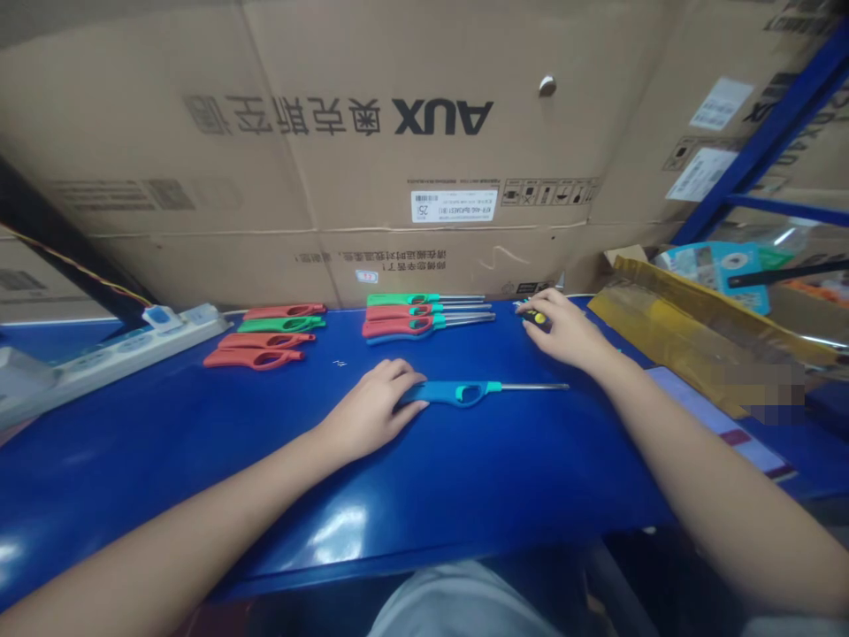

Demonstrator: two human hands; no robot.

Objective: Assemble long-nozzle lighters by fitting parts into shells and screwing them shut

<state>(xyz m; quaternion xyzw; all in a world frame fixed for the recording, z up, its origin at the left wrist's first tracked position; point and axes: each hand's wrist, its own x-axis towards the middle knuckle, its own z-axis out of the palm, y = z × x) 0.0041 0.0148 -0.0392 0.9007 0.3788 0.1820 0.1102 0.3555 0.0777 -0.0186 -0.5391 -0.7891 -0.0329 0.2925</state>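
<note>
On the tabletop (478, 478), the left hand (379, 405) pinched a blue lighter (441, 393), hiding its handle's end; the right hand (569, 327) curled around a partly hidden tool (537, 320). Four tubeless handles (256, 341) lay leftward, at least four overlapping lighters (394, 311) behind.

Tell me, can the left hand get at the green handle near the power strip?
Probably, yes. The left hand holds the blue lighter and would need to let go, but nothing tall seems to block its way to the green handle.
</note>
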